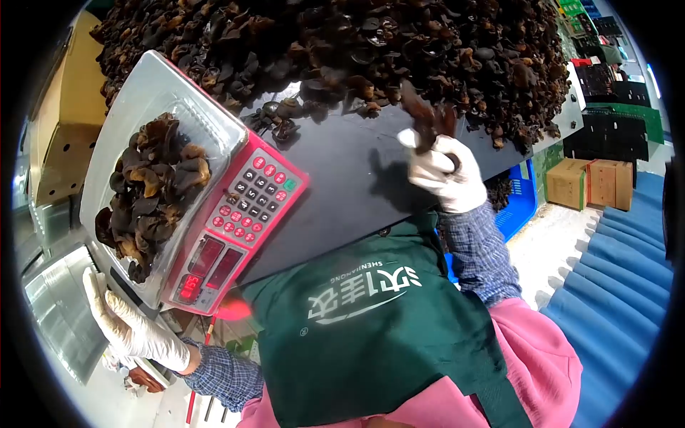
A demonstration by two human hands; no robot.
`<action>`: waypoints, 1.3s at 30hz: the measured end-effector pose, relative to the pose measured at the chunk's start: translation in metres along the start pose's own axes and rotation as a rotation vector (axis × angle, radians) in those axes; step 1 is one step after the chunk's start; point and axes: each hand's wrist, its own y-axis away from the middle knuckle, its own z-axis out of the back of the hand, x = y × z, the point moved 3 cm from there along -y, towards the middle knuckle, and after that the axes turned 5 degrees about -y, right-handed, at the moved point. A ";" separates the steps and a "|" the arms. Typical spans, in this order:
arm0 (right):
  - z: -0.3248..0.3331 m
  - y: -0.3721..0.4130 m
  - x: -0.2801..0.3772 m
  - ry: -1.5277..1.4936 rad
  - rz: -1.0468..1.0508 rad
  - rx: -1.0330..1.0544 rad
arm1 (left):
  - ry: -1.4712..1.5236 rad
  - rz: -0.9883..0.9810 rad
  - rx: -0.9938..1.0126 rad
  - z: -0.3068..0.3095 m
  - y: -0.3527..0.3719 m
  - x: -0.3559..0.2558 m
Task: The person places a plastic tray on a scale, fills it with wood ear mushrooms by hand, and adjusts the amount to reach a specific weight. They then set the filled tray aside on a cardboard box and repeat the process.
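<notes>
Dark brown, ruffled fungus pieces [428, 121] hung from the gloved right hand [457, 178], right of centre in the frame, above the grey tabletop [335, 167]. Its fingers were curled narrow around their lower ends; how firmly they pressed could not be told. The gloved left hand [143, 335], lower left, had its fingers extended and loosely spread, with nothing seen in them, near the lower end of the clear tray [150, 82]; whether it touched could not be told.

More fungus sat heaped on that tray [153, 185], upper left, on the red scale [289, 175]. A large mound [342, 43] spread across the top of the frame, with a small cluster [278, 118] just below it.

Good handling here, as a judgement, asked for a light pinch, since such thin folds might tear or slip against a glove. Keeping the palm below the pieces would steady their loose flaps, and the left hand was best kept off the tray, where a touch could disturb the reading.
</notes>
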 end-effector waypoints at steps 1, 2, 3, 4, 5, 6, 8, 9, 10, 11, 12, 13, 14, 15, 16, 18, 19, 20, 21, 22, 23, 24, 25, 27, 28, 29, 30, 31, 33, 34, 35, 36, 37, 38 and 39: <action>0.013 0.013 0.023 0.297 -0.032 0.137 | -0.015 0.002 -0.009 0.003 0.000 -0.002; 0.015 0.038 0.047 0.585 0.039 0.027 | -0.029 0.005 -0.020 0.005 0.000 -0.002; 0.018 0.063 0.070 0.908 0.077 -0.105 | -0.046 0.011 -0.019 0.009 -0.002 0.004; 0.020 0.088 0.094 1.187 0.078 -0.248 | -0.059 0.016 -0.024 0.010 -0.002 0.007; 0.033 0.114 0.113 1.223 0.032 -0.345 | -0.071 0.018 -0.027 0.009 -0.002 0.009; 0.045 0.132 0.124 1.422 -0.015 -0.477 | -0.083 0.016 -0.027 0.009 -0.003 0.010; 0.065 0.164 0.140 2.557 -0.030 -0.604 | -0.085 -0.011 -0.020 0.003 -0.006 0.010; 0.059 0.160 0.135 2.598 0.058 -0.718 | -0.057 -0.005 -0.023 -0.002 -0.007 0.006; 0.046 0.149 0.125 2.634 0.152 -0.833 | -0.028 0.002 -0.030 -0.005 -0.008 0.001; 0.019 0.128 0.107 2.403 0.296 -0.724 | -0.074 -0.002 -0.007 -0.006 -0.010 -0.004; -0.008 0.101 0.086 2.165 0.420 -0.615 | -0.063 -0.017 -0.007 -0.008 -0.010 -0.010; -0.019 0.074 0.064 2.122 0.579 -0.440 | -0.055 -0.033 -0.007 -0.010 -0.011 -0.017; -0.027 0.048 0.043 2.062 0.733 -0.263 | -0.050 -0.050 -0.009 -0.011 -0.012 -0.021; -0.034 0.022 0.022 2.122 0.777 -0.144 | -0.015 -0.049 -0.021 -0.009 -0.013 -0.020; -0.041 -0.004 0.002 2.177 0.823 -0.017 | -0.053 -0.087 -0.023 -0.006 -0.014 -0.026; -0.057 -0.051 -0.030 2.135 0.951 0.191 | -0.049 -0.046 -0.036 0.006 -0.012 -0.026; -0.072 -0.069 -0.042 2.148 0.837 0.212 | -0.063 -0.090 -0.045 0.013 -0.012 -0.022; -0.085 -0.083 -0.049 2.162 0.722 0.238 | -0.066 -0.098 -0.059 0.017 -0.007 -0.024; -0.085 -0.097 -0.056 2.154 0.809 0.316 | -0.110 -0.090 -0.052 0.022 -0.005 -0.020; -0.086 -0.112 -0.065 2.211 0.724 0.329 | -0.160 -0.080 -0.048 0.027 -0.002 -0.014; -0.086 -0.118 -0.067 2.260 0.705 0.334 | -0.190 -0.107 -0.051 0.028 0.002 -0.014; -0.087 -0.123 -0.068 2.308 0.692 0.338 | -0.137 -0.040 -0.079 0.031 0.006 -0.004; -0.086 -0.132 -0.070 2.217 0.766 0.341 | -0.143 -0.062 -0.071 0.033 0.007 0.003; -0.079 -0.137 -0.066 2.216 0.815 0.227 | -0.151 -0.065 -0.044 0.035 0.006 0.005; -0.079 -0.136 -0.065 2.206 0.877 0.217 | -0.056 -0.014 -0.062 0.032 0.006 0.003; -0.078 -0.134 -0.064 2.204 0.868 0.221 | -0.067 -0.056 -0.067 0.028 0.005 0.000; -0.077 -0.133 -0.064 2.197 0.856 0.227 | -0.085 -0.099 -0.067 0.025 0.003 -0.002; -0.078 -0.132 -0.065 2.174 0.894 0.235 | -0.087 -0.122 -0.073 0.026 0.000 0.000; -0.073 -0.130 -0.060 2.098 0.876 0.214 | -0.077 -0.143 -0.101 0.021 -0.004 -0.001; -0.078 -0.125 -0.057 2.028 0.859 0.198 | -0.098 -0.210 -0.104 0.022 -0.006 -0.005; -0.084 -0.118 -0.052 1.999 0.804 0.163 | -0.073 -0.184 -0.114 0.022 -0.007 -0.003; -0.092 -0.110 -0.046 1.972 0.750 0.123 | -0.044 -0.159 -0.123 0.023 -0.006 -0.001; -0.095 -0.107 -0.042 1.958 0.801 0.122 | -0.077 -0.150 -0.104 0.024 -0.003 0.004; -0.100 -0.103 -0.036 1.912 0.784 0.092 | -0.104 -0.151 -0.090 0.026 -0.004 0.005; -0.111 -0.098 -0.033 1.893 0.800 0.096 | -0.125 -0.161 -0.085 0.027 -0.008 0.007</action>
